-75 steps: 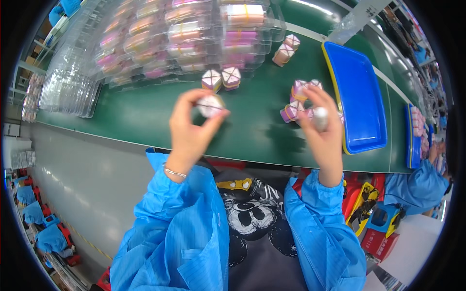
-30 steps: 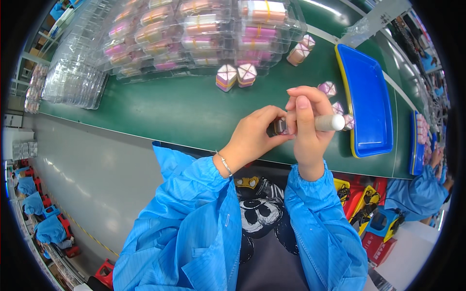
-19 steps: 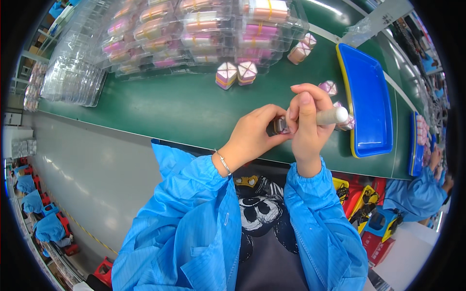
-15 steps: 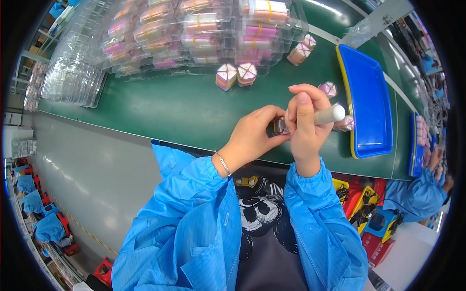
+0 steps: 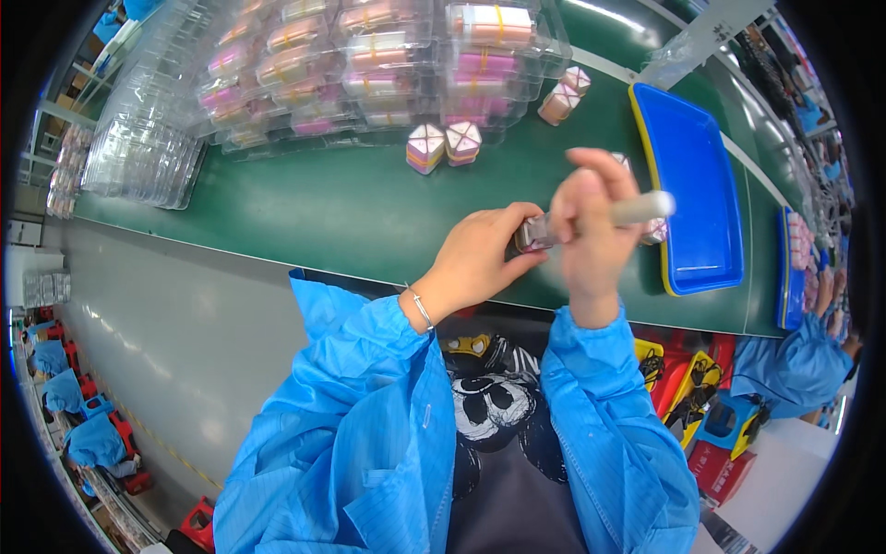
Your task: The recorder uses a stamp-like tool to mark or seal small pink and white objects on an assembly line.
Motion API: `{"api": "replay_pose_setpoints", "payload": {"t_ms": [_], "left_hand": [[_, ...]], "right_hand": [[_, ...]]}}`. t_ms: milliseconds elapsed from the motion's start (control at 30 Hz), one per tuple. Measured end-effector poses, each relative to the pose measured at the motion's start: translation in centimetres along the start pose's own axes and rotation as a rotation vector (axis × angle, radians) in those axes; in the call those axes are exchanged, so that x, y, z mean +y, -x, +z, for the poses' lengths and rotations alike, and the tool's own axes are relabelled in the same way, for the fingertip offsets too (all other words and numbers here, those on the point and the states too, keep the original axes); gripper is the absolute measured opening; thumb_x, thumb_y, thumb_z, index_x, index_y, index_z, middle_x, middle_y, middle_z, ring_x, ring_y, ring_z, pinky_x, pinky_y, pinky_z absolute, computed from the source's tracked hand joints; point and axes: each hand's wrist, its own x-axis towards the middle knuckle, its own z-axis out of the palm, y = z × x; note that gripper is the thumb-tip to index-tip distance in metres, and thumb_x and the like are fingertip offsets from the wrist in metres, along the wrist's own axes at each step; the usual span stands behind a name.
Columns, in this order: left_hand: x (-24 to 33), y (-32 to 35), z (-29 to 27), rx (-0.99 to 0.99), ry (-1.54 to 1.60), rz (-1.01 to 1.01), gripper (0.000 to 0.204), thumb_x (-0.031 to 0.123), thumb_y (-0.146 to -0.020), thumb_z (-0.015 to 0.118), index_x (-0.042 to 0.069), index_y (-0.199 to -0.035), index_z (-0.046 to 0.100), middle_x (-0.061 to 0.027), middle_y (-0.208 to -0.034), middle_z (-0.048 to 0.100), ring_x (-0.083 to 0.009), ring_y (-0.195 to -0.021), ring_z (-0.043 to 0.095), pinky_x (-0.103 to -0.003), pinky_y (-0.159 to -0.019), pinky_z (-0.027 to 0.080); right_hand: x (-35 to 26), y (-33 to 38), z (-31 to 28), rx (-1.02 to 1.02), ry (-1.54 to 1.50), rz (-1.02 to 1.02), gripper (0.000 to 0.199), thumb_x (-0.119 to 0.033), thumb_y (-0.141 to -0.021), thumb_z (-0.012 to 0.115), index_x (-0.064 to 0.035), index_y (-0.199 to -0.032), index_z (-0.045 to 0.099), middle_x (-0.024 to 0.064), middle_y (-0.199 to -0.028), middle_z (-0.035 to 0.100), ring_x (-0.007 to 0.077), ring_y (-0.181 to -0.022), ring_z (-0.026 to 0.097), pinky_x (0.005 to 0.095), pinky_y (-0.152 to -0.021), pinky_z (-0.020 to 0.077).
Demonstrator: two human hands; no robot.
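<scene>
Near the table's front edge, my left hand [image 5: 472, 251] grips a small block-shaped piece [image 5: 533, 234] between thumb and fingers. Its end looks pale and pinkish; the fingers cover the rest. Just right of it, my right hand [image 5: 593, 242] is closed around a whitish rod-shaped tool [image 5: 641, 209] with a rounded white end pointing right. Motion smears this hand and rod, and the rod's other end lies by the block; I cannot tell whether they touch. A pink-and-white bundle [image 5: 656, 231] shows partly behind the right hand.
Two banded bundles [image 5: 425, 148] stand beyond my hands, two more [image 5: 559, 103] farther right. Clear plastic trays of bundles [image 5: 388, 78] are stacked at the back, with bare trays [image 5: 138, 152] to the left. A blue tray [image 5: 697, 185] lies right; beyond it is a co-worker's sleeve [image 5: 784, 369].
My right hand and the rod have shifted to the right, away from my left hand. More of the held block now shows. The left hand has hardly moved.
</scene>
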Motion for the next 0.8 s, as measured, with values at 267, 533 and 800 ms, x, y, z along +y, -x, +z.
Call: {"api": "replay_pose_setpoints", "payload": {"t_ms": [267, 533, 800], "left_hand": [[-1.7, 0.3, 0.0, 0.006, 0.776, -0.098, 0.079, 0.074, -0.086, 0.041, 0.004, -0.121, 0.051, -0.0055, -0.096, 0.065, -0.0139, -0.081, 0.061, -0.026, -0.064, 0.05], [-1.4, 0.3, -1.3, 0.06, 0.786, -0.172, 0.095, 0.086, -0.082, 0.017, 0.004, -0.126, 0.036, -0.0113, -0.1, 0.063, -0.0129, -0.08, 0.059, -0.025, -0.066, 0.046], [-4.3, -0.1, -4.9, 0.764, -0.095, -0.124, 0.051, 0.023, -0.09, 0.07, 0.002, -0.127, 0.043, -0.0113, -0.113, 0.044, -0.0195, -0.098, 0.049, -0.033, -0.085, 0.044]], "right_hand": [[-5.3, -1.3, -2.9, 0.026, 0.374, 0.252, 0.022, -0.021, -0.097, 0.06, -0.0006, -0.1, 0.069, -0.0047, -0.071, 0.054, -0.0004, -0.048, 0.039, 0.0187, -0.043, 0.024], [-1.8, -0.6, -1.1, -0.332, 0.77, 0.531, 0.035, -0.036, -0.09, 0.07, -0.0009, -0.088, 0.069, 0.002, -0.062, 0.059, 0.0069, -0.058, 0.051, 0.0281, -0.051, 0.0379], [-3.4, -0.3, -4.0, -0.393, 0.76, 0.238, 0.036, -0.004, -0.083, 0.07, -0.0036, -0.118, 0.065, 0.0083, -0.105, 0.067, 0.0176, -0.092, 0.064, 0.0299, -0.08, 0.0501]]}}
